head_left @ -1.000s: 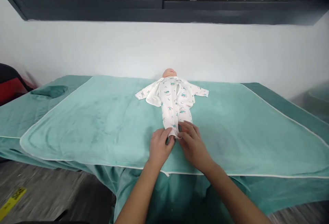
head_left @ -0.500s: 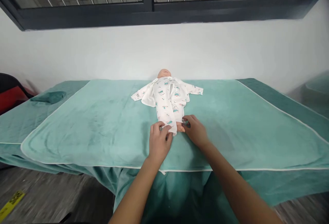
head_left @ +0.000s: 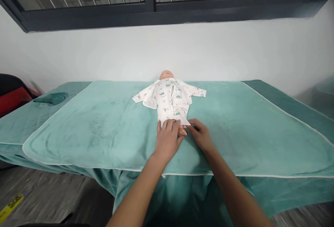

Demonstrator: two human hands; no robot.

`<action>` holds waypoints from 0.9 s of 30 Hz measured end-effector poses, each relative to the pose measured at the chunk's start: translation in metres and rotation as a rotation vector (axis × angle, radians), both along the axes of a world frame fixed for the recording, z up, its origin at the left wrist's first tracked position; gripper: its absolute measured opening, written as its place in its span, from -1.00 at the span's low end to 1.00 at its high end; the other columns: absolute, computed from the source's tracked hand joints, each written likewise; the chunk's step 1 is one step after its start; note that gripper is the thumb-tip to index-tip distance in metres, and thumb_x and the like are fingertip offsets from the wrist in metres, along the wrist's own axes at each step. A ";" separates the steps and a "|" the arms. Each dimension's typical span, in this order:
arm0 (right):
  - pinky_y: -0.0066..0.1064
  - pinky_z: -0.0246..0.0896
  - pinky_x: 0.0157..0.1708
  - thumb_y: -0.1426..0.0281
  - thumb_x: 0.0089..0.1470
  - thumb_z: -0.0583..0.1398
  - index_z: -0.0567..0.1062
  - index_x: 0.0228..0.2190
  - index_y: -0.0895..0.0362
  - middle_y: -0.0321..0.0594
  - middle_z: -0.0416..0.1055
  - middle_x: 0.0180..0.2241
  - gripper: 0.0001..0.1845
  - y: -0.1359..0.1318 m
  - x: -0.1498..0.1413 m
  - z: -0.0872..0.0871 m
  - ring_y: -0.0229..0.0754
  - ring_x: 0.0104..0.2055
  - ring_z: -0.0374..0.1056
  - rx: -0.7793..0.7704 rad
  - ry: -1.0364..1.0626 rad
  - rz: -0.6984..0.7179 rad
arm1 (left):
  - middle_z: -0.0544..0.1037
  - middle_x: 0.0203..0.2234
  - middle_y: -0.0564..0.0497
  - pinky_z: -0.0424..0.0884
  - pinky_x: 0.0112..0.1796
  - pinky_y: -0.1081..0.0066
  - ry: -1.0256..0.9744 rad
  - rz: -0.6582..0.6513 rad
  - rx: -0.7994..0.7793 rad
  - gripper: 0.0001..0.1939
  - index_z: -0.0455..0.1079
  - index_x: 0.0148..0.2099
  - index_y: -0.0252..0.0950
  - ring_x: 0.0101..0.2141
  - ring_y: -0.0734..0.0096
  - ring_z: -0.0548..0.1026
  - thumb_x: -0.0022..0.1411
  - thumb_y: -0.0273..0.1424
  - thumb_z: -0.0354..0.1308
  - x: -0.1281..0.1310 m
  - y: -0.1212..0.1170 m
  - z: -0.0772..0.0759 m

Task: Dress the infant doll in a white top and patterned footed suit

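Note:
A baby doll (head_left: 166, 74) lies on its back with its head toward the wall, dressed in a white baby romper (head_left: 171, 98) with a green print. Its sleeves are spread to both sides. My left hand (head_left: 168, 139) is closed over the lower left hem, its fingers on the cloth and its thumb beside the doll's foot (head_left: 182, 131). At the lower right corner of the hem, my right hand (head_left: 201, 135) pinches the fabric between thumb and forefinger. The hem is drawn out sideways above the foot. The doll's other foot is hidden.
A green blanket (head_left: 104, 126) with pale piping lies under the doll and covers the table. Behind it stand a white wall (head_left: 109, 53) and a dark window frame (head_left: 104, 16). A black and red object (head_left: 14, 96) is at far left. Yellow tape (head_left: 10, 207) marks the floor.
The long left flap of the romper's bottom has been brought across to the right and up. My left hand has shifted slightly right, and my right hand now pinches the hem corner.

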State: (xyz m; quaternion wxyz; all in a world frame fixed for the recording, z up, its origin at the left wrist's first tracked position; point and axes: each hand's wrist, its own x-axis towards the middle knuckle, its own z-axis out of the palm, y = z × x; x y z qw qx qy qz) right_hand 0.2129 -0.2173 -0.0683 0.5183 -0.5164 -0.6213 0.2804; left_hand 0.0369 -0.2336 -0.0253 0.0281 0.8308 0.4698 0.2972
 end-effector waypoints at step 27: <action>-0.33 0.18 -0.27 0.16 0.15 0.23 0.48 -0.41 0.07 -0.26 0.37 -0.39 -0.75 -0.046 0.030 -0.018 -0.18 -0.32 0.27 -0.144 0.331 -0.034 | 0.51 -0.26 -0.04 0.40 -0.10 0.27 -0.678 0.203 -0.238 -0.87 0.37 -0.25 -0.24 -0.20 0.31 0.47 0.33 -0.34 0.04 -0.058 0.050 -0.034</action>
